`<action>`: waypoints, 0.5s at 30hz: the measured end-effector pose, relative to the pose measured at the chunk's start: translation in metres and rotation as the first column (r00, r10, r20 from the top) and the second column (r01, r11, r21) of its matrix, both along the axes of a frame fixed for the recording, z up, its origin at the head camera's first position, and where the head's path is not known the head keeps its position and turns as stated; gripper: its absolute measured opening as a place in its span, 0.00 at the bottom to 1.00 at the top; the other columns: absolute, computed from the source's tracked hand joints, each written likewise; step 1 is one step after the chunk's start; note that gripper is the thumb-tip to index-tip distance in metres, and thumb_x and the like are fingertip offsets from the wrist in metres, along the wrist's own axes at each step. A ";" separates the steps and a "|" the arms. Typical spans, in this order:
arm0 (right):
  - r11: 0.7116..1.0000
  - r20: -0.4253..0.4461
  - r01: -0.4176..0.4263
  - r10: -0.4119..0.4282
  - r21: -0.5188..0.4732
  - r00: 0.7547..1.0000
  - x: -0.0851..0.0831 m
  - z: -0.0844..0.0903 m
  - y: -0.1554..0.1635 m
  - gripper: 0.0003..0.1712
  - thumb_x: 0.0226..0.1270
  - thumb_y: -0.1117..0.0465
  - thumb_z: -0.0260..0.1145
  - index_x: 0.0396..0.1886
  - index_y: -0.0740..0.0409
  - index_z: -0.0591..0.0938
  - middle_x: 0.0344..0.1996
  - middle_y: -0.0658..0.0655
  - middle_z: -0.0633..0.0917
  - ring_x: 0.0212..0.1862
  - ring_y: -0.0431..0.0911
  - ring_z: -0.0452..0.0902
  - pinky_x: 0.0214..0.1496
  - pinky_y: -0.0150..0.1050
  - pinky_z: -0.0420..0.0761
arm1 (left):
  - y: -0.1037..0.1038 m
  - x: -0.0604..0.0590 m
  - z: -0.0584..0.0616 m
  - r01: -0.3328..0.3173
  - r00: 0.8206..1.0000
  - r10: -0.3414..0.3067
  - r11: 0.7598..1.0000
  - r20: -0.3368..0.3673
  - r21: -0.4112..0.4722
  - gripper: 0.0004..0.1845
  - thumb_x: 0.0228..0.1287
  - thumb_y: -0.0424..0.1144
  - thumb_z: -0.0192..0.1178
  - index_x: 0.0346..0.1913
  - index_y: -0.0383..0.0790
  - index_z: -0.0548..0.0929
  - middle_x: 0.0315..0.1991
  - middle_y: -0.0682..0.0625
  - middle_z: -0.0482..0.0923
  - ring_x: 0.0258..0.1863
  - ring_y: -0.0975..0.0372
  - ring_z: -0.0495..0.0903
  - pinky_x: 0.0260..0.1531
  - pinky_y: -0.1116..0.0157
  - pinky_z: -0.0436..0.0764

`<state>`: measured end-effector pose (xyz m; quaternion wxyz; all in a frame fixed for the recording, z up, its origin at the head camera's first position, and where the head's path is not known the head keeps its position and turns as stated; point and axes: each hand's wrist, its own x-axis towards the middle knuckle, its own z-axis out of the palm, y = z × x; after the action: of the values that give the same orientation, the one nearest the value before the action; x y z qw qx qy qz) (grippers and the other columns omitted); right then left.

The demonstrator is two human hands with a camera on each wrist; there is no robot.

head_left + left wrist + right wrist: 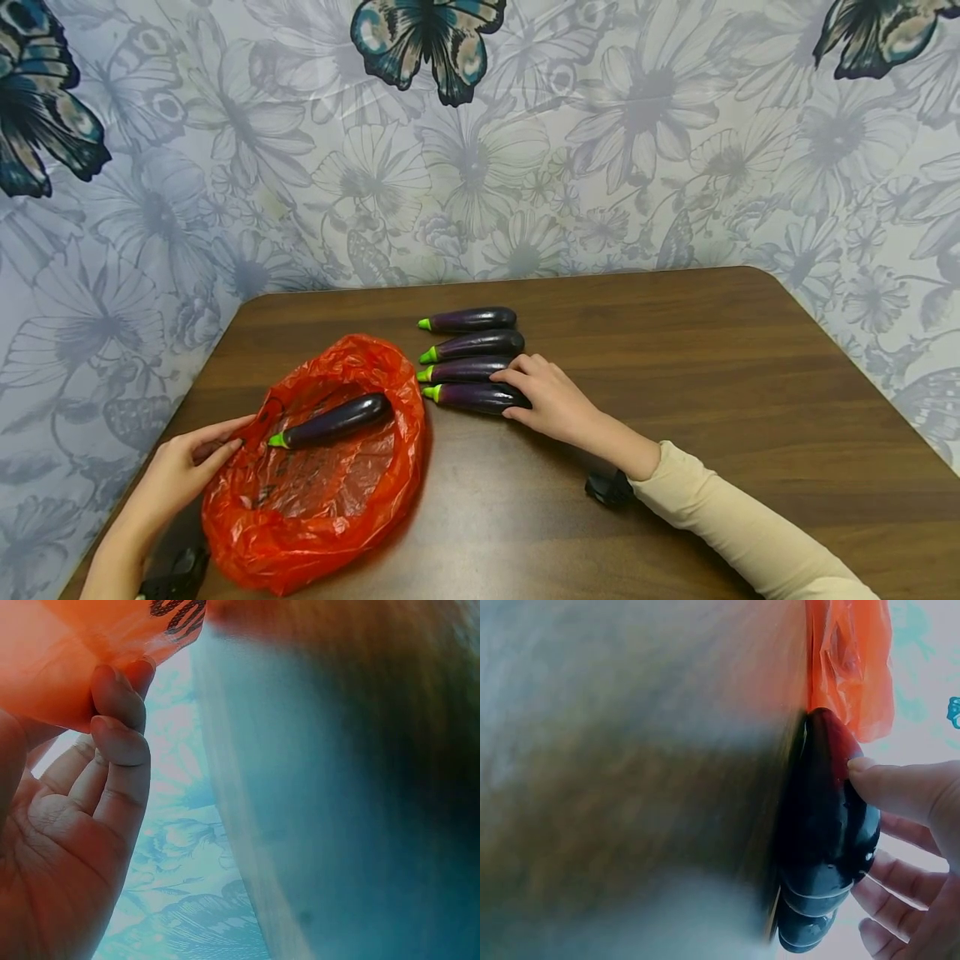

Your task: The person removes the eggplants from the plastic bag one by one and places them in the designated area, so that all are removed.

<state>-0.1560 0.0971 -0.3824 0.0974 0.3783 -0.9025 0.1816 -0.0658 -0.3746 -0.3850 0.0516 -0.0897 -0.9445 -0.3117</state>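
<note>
A red plastic bag (315, 500) lies open on the left of the brown table (712, 375), with one purple eggplant (337, 421) inside it. Several more eggplants lie in a row at mid-table, green stems to the left. My right hand (517, 390) grips the nearest eggplant (468, 397) of that row; in the right wrist view the thumb (900, 791) presses on its dark skin (825, 825), with the bag (851, 667) beyond. My left hand (221, 446) pinches the bag's left rim; its fingertips (120, 742) meet the orange plastic (67, 652).
Flower-and-butterfly wallpaper (525, 167) rises just behind the table's far and left edges. The right half of the table holds only my right sleeve (735, 517). A black wrist-camera mount (609, 489) sits under my right wrist.
</note>
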 end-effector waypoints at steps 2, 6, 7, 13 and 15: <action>1.000 -0.008 -0.002 0.002 0.009 1.000 0.001 0.001 0.000 0.26 0.49 0.53 0.70 0.51 0.51 0.77 0.40 0.50 0.73 0.41 0.45 0.67 0.39 0.39 0.68 | 0.000 0.000 0.000 -0.001 1.000 0.001 1.000 0.003 0.001 0.19 0.62 0.35 0.55 0.56 0.40 0.75 0.45 0.56 0.74 0.34 0.76 0.76 0.23 0.69 0.78; 1.000 -0.023 -0.007 0.007 0.024 1.000 0.002 0.003 -0.002 0.27 0.49 0.53 0.70 0.51 0.51 0.77 0.40 0.50 0.73 0.41 0.46 0.67 0.40 0.39 0.68 | 0.000 0.001 0.000 -0.004 1.000 0.004 1.000 0.006 0.002 0.19 0.62 0.35 0.55 0.56 0.40 0.74 0.45 0.54 0.75 0.32 0.74 0.78 0.21 0.68 0.78; 1.000 -0.028 -0.008 0.009 0.028 1.000 0.002 0.003 -0.002 0.27 0.49 0.52 0.70 0.51 0.51 0.77 0.40 0.50 0.73 0.42 0.46 0.67 0.40 0.39 0.68 | 0.000 0.001 0.000 -0.004 1.000 0.004 1.000 0.006 0.003 0.19 0.62 0.35 0.55 0.56 0.40 0.74 0.45 0.54 0.75 0.32 0.74 0.78 0.21 0.68 0.78; 0.999 -0.057 -0.020 0.022 0.044 0.998 0.002 0.004 -0.004 0.27 0.49 0.52 0.70 0.51 0.50 0.77 0.41 0.51 0.73 0.42 0.46 0.67 0.40 0.40 0.68 | 0.000 0.000 0.000 0.009 1.000 -0.009 1.000 -0.013 -0.004 0.19 0.61 0.34 0.55 0.56 0.40 0.75 0.45 0.59 0.73 0.33 0.75 0.77 0.21 0.69 0.77; 0.999 -0.064 -0.028 0.030 0.034 0.998 0.002 0.005 -0.006 0.27 0.49 0.52 0.70 0.51 0.50 0.77 0.41 0.51 0.73 0.41 0.46 0.67 0.39 0.39 0.68 | -0.001 0.000 0.000 0.010 1.000 -0.010 1.000 -0.023 -0.014 0.18 0.61 0.34 0.55 0.56 0.40 0.75 0.45 0.60 0.73 0.33 0.75 0.77 0.21 0.70 0.77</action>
<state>-0.1539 0.0910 -0.3778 0.1174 0.3986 -0.8962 0.1556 -0.0656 -0.3752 -0.3848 0.0605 -0.0984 -0.9455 -0.3044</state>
